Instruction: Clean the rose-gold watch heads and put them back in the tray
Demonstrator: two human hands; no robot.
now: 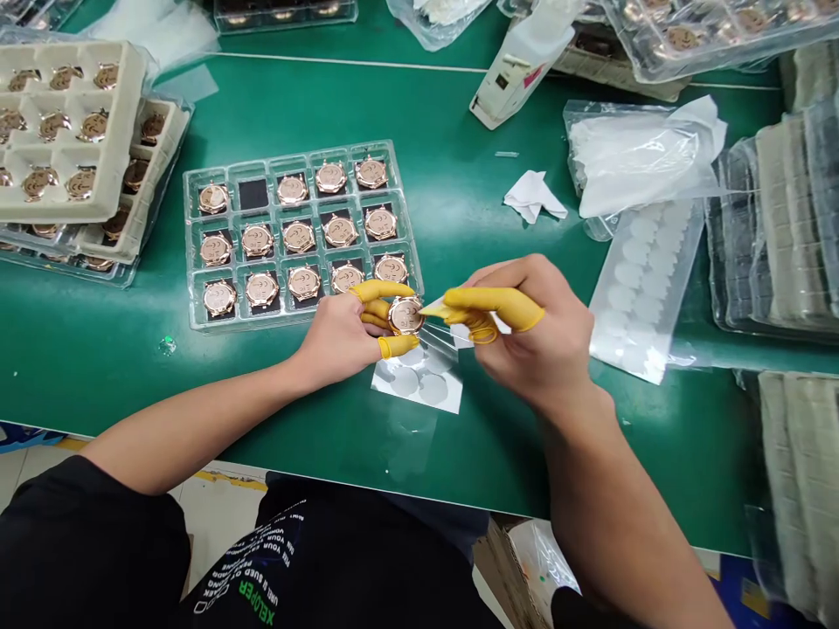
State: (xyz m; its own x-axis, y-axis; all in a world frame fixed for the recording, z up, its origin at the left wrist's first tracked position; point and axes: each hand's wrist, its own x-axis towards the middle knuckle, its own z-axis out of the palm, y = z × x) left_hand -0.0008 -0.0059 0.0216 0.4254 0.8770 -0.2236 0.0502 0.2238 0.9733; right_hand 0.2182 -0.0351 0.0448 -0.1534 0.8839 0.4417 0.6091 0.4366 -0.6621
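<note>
My left hand [347, 332] wears yellow finger cots and pinches a rose-gold watch case [405, 315] by its edges, its marked back facing up. My right hand [524, 328], also in yellow finger cots, is closed on a pale yellow pointed tool [433, 308] whose tip touches or nearly touches the watch back. Its exact kind is unclear. A white sheet with round clear stickers [419, 386] lies beneath my hands. Just beyond my left hand stands a clear plastic tray [189, 214] of similar watch cases; one back-row compartment shows only a black pad [253, 194].
Stacked trays of watch cases [124, 188] stand at the left. A white dispenser-like device [517, 65] and a crumpled white cloth [534, 196] lie beyond my right hand. Further right are a long sticker sheet [646, 288], a plastic bag [639, 153] and stacked trays [780, 227].
</note>
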